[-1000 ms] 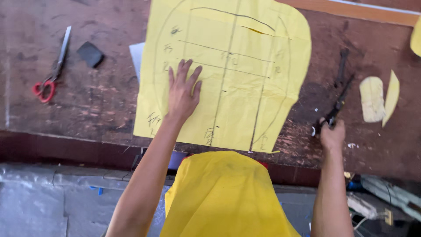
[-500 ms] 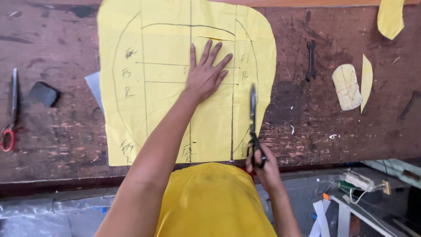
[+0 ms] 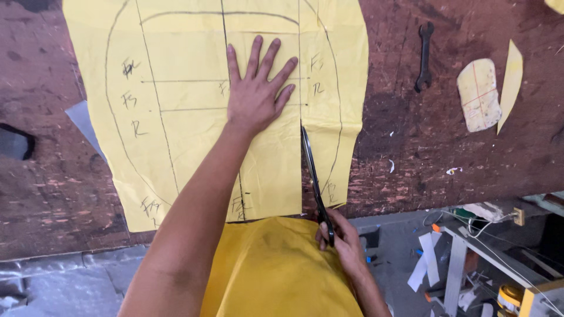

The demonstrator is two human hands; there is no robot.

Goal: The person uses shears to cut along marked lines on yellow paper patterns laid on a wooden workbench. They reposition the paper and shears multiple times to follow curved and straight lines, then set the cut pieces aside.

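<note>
On the dark, worn wooden table [image 3: 70, 194] I see a big yellow sheet [image 3: 194, 147] lying flat, marked with a long curved outline, straight ruled lines and a few small handwritten marks near its edges. Its lower edge reaches the near edge of the table, right in front of the person's yellow shirt [image 3: 276, 270].

I watch the left hand [image 3: 255, 94] press down on the middle of the sheet, palm flat, fingers spread wide and pointing away. The right hand [image 3: 341, 240] is low at the table's edge, fingers curled through the handles of black scissors [image 3: 314, 176]. The blades point away along a ruled vertical line, sitting in a slit that runs up from the sheet's lower edge, just right of the left wrist. I cannot tell how far apart the blades stand.

A grey slip [image 3: 85, 126] peeks out from under the sheet's left side, and a dark scrap [image 3: 14, 144] lies at the far left edge of view.

Off to the right, well apart from the sheet, a small dark spanner [image 3: 424, 56] lies on the wood. Beyond it sits a pale rounded offcut [image 3: 479, 94] crossed with red lines, and just beside that a narrow yellow sliver [image 3: 510, 82].

Below the table's right end I make out a white frame [image 3: 458, 258] with cables.
</note>
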